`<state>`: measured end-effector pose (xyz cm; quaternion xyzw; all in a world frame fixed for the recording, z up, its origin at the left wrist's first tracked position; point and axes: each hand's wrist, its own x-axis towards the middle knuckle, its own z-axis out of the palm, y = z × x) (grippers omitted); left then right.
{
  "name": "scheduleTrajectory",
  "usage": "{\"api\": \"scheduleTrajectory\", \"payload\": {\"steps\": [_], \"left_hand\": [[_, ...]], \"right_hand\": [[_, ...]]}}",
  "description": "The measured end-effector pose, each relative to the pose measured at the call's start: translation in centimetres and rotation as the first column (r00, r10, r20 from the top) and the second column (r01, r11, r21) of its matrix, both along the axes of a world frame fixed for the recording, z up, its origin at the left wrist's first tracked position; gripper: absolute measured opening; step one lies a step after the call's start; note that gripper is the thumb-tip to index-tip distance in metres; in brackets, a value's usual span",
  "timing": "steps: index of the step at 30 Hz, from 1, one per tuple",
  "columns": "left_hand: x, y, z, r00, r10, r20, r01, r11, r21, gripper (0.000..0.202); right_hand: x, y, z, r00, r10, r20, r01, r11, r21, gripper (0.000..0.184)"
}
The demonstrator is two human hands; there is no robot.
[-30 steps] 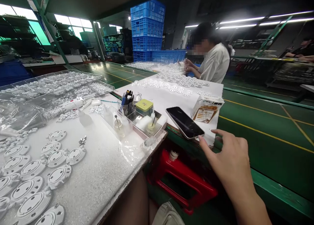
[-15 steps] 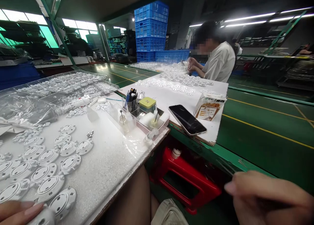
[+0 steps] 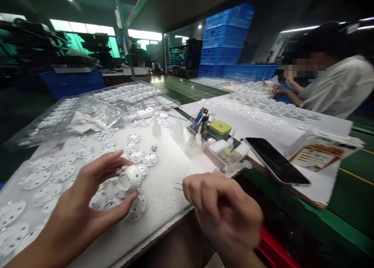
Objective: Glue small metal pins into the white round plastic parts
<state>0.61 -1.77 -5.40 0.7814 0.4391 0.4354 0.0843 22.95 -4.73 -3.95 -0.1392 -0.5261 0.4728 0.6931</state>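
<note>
My left hand [image 3: 87,205] holds a round white plastic part [image 3: 130,178] between thumb and fingers, lifted a little over the white work board [image 3: 163,182]. My right hand [image 3: 224,209] is closed at the board's front edge, pinching thin metal tweezers [image 3: 178,186] whose tips point left toward the part. Several more round white parts [image 3: 43,178] lie flat in rows on the board around and behind my left hand.
A small tray [image 3: 216,143] of pens, bottles and a yellow-lidded tin stands behind my right hand. A black phone [image 3: 276,160] and a small carton [image 3: 318,151] lie to the right. Clear bags of white parts [image 3: 96,108] are at the back left. Another person in white [image 3: 336,86] works at far right.
My view swung left. My right hand came back from near the phone to the board's edge with the tweezers. My left hand came into view and lifted a white part.
</note>
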Motion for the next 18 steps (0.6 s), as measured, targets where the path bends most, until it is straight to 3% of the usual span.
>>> {"api": "scheduleTrajectory", "payload": {"steps": [2,6,11,14,18], "left_hand": [[-0.1,-0.5,0.1,0.998,-0.048,0.031,0.05,0.997,-0.063,0.068],[0.0,-0.7,0.8,0.996,-0.094,0.011,0.094,0.987,-0.129,0.074],[0.0,-0.8,1.1,0.991,-0.133,-0.021,0.126,0.969,-0.211,0.077],[0.1,-0.9,1.1,0.982,-0.179,-0.064,0.159,0.956,-0.247,0.077],[0.7,-0.9,0.7,0.951,-0.264,-0.161,0.211,0.935,-0.286,0.076]], "right_hand": [[-1.1,1.7,-0.7,0.993,0.056,0.102,-0.043,0.992,-0.122,0.056],[-2.6,4.6,-3.1,0.918,0.057,0.393,0.057,0.96,-0.274,0.054],[-2.7,5.2,-5.4,0.868,-0.008,0.496,0.172,0.943,-0.285,0.051],[-2.6,4.5,-5.5,0.904,-0.123,0.408,0.225,0.951,-0.21,0.05],[-2.8,4.2,-4.4,0.936,-0.335,0.109,0.342,0.939,-0.049,0.051]]}}
